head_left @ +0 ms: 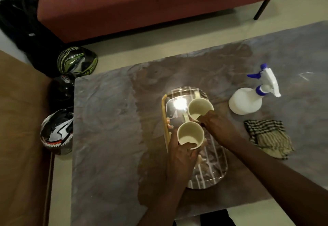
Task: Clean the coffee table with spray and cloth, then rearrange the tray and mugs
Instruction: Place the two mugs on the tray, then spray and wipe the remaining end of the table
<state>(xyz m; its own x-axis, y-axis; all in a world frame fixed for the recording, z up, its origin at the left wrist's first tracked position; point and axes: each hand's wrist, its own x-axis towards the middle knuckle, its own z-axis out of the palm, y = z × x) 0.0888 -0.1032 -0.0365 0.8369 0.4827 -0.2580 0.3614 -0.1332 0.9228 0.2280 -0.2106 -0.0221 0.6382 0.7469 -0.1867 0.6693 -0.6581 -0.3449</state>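
Two cream mugs stand over a shiny patterned tray (209, 172) in the middle of the marbled coffee table (106, 137). My left hand (182, 156) grips the near mug (190, 134) from its near side. My right hand (215, 125) holds the far mug (199, 107) at its near right rim. Both mugs look empty and upright. To the right of the tray stands a white spray bottle (248, 99) with a blue trigger. A checked cloth (268, 138) lies crumpled in front of the bottle.
A red sofa (142, 2) stands beyond the table. Three motorcycle helmets lie on the floor by the table's left edge: a green one (77, 60), a black one (61, 90) and a white-patterned one (56, 129). A brown surface (19, 137) fills the left side.
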